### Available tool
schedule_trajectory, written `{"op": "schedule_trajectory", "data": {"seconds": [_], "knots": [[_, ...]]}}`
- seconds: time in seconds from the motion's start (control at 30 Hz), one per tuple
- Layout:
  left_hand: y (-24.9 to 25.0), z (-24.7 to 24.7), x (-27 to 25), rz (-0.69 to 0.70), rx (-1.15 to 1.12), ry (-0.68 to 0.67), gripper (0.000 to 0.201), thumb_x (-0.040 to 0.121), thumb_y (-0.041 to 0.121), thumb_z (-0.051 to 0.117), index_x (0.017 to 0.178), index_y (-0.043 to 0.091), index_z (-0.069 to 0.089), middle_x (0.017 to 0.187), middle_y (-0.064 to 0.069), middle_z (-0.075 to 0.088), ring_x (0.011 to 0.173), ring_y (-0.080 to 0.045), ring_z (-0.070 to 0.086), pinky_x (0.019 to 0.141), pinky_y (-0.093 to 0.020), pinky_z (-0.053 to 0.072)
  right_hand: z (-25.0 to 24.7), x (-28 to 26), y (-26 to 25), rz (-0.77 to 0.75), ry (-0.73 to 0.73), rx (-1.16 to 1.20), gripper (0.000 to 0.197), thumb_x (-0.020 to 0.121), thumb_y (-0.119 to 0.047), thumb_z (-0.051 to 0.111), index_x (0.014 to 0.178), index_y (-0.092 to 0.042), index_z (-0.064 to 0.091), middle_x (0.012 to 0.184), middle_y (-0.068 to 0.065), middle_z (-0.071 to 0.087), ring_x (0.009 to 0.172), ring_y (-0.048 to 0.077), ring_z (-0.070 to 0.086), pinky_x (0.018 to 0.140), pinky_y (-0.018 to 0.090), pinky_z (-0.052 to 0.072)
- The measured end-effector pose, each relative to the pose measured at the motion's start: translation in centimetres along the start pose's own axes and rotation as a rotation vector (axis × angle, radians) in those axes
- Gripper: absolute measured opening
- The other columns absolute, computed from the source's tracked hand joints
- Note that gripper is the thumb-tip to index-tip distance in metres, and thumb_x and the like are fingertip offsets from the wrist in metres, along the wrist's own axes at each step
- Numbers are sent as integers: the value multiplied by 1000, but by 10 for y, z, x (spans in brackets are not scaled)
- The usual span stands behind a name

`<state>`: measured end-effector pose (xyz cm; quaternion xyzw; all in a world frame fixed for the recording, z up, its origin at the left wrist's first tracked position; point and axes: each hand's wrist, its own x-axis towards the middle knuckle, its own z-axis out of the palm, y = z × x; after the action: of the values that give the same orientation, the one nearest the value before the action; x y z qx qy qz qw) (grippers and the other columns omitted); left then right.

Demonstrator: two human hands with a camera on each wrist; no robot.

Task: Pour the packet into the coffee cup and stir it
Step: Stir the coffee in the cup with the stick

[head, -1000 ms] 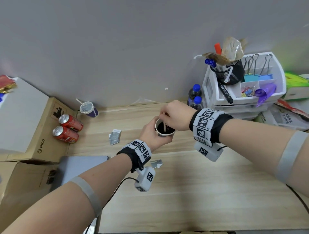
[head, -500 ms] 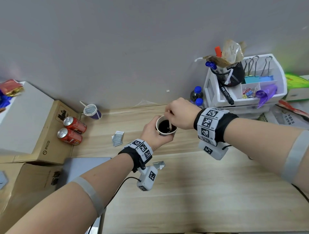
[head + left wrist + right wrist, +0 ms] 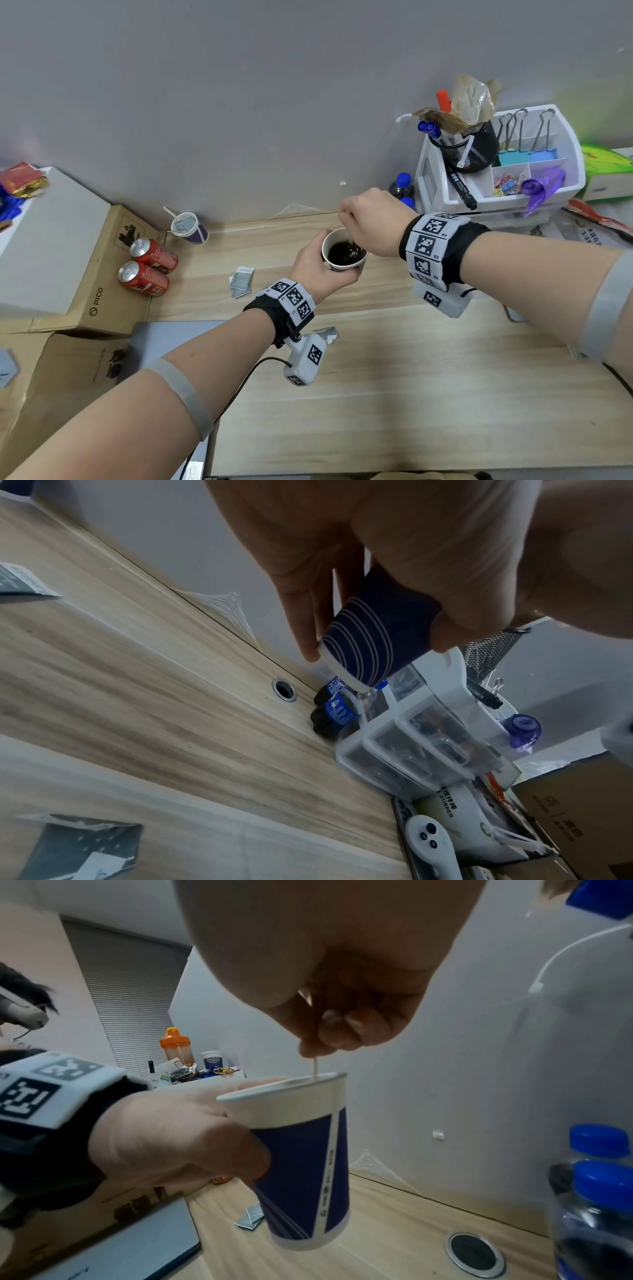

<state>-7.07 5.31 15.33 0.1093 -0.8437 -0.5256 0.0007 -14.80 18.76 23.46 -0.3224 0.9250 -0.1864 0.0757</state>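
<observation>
Nearest the camera, a torn packet point(image 3: 327, 334) lies on the wooden table point(image 3: 428, 394), partly hidden under the left wrist rig. Just beyond it, the left hand point(image 3: 317, 270) wraps its fingers around the blue-and-white coffee cup point(image 3: 344, 251) and holds it clear above the table, as the right wrist view shows; dark coffee fills the cup. Directly above the rim, the right hand point(image 3: 371, 222) pinches a thin wooden stirrer point(image 3: 314, 1066) between thumb and fingertips, its lower end dipping into the liquid. At nine o'clock from the cup, two more emptied packets point(image 3: 241, 281) lie flat on the table. Farther out at ten o'clock, a second paper cup point(image 3: 188, 228) stands by the wall, with two red cans point(image 3: 150, 269) on a cardboard box. At two o'clock, blue-capped bottles point(image 3: 401, 185) stand beside a white desk organizer point(image 3: 513, 161).
</observation>
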Motion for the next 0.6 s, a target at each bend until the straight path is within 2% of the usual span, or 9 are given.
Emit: {"op": "schedule_trajectory", "data": {"seconds": [0.07, 0.17, 0.3, 0.37, 0.47, 0.53, 0.6], "knots": [[1, 0, 0, -6, -3, -14, 39, 63, 28, 88, 91, 30, 61, 84, 9, 72, 74, -8, 67, 70, -28, 58, -1, -1, -1, -42, -38, -6, 33, 93, -24, 39, 69, -12, 59, 68, 13, 63, 65, 37, 59, 63, 38, 52], [0, 0, 0, -16, -4, -35, 43, 62, 29, 86, 97, 29, 62, 87, 6, 74, 79, -11, 70, 75, -36, 61, -1, -2, -6, -67, -92, 99, 33, 95, -24, 44, 84, -10, 71, 75, 8, 70, 71, 28, 62, 66, 32, 49], [3, -2, 0, -3, -8, 0, 39, 62, 28, 88, 89, 32, 59, 82, 10, 71, 72, -7, 65, 69, -26, 56, -3, -1, -1, 4, 59, -76, 34, 94, -28, 39, 86, -11, 68, 79, 12, 68, 75, 40, 63, 66, 39, 52], [3, -3, 0, -13, -7, -9, 40, 61, 29, 87, 91, 30, 60, 84, 9, 72, 74, -9, 66, 71, -31, 59, -3, -3, -3, -30, 13, -87, 33, 94, -28, 40, 83, -12, 67, 77, 11, 66, 75, 39, 63, 64, 37, 49], [2, -2, 1, -39, 2, -35, 45, 59, 31, 84, 98, 28, 61, 87, 6, 74, 78, -11, 69, 77, -40, 61, -4, -4, -13, -84, -79, 60, 32, 96, -29, 43, 89, -15, 71, 81, 7, 71, 77, 31, 64, 66, 35, 51], [4, -3, 1, -26, 16, -30, 44, 60, 32, 84, 97, 28, 60, 87, 7, 74, 79, -11, 70, 76, -37, 61, -3, -2, -12, -63, -4, 3, 33, 96, -29, 40, 89, -14, 68, 83, 8, 70, 78, 34, 64, 69, 38, 52], [5, -4, 1, -10, 11, -16, 42, 61, 31, 85, 96, 27, 61, 87, 7, 73, 80, -12, 70, 74, -33, 60, -3, -2, -8, -35, 39, -117, 30, 95, -28, 38, 82, -13, 61, 77, 8, 64, 74, 38, 61, 66, 38, 50]]}}
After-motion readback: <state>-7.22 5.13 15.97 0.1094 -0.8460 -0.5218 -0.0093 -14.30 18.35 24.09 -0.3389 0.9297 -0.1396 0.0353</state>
